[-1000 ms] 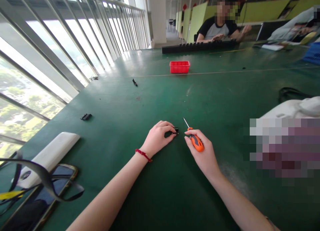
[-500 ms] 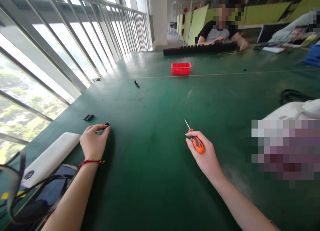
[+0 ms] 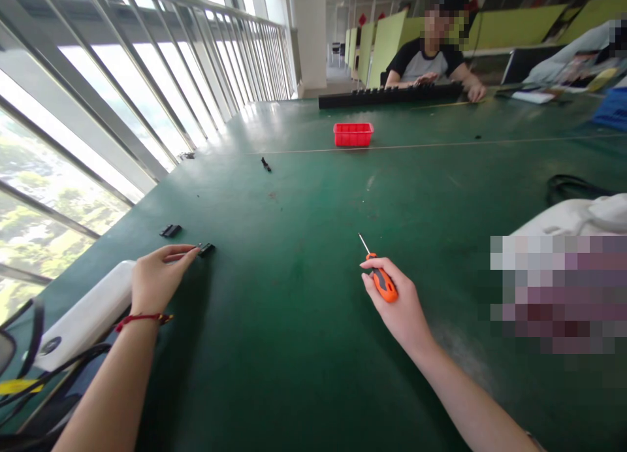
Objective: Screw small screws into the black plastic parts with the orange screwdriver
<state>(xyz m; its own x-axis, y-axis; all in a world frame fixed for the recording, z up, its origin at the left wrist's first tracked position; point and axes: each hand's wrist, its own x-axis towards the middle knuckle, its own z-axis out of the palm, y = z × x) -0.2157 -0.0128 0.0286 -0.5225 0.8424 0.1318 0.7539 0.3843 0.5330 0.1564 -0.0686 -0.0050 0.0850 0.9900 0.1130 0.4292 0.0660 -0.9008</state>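
My left hand (image 3: pixel 159 275), with a red cord on its wrist, is closed in a pinch at the left end of a small black part (image 3: pixel 208 249). That part is at the table surface, and most of its length shows beyond my fingertips. A similar small black piece (image 3: pixel 171 231) lies just behind my left hand. My right hand (image 3: pixel 394 295) is closed around an orange and grey screwdriver (image 3: pixel 385 284), its metal tip pointing forward and slightly left over the green table (image 3: pixel 284 321).
A red plastic bin (image 3: pixel 353 135) stands farther back, with a small black piece (image 3: pixel 265 164) to its left. A white power bank-like slab (image 3: pixel 85 315) and cables lie at left. White fabric (image 3: pixel 573 217) is at right. Another person sits behind a long black object (image 3: pixel 392 96).
My left hand has shifted left, toward the end of the black part, which now shows more fully. My right hand keeps its grip on the screwdriver, almost unmoved.
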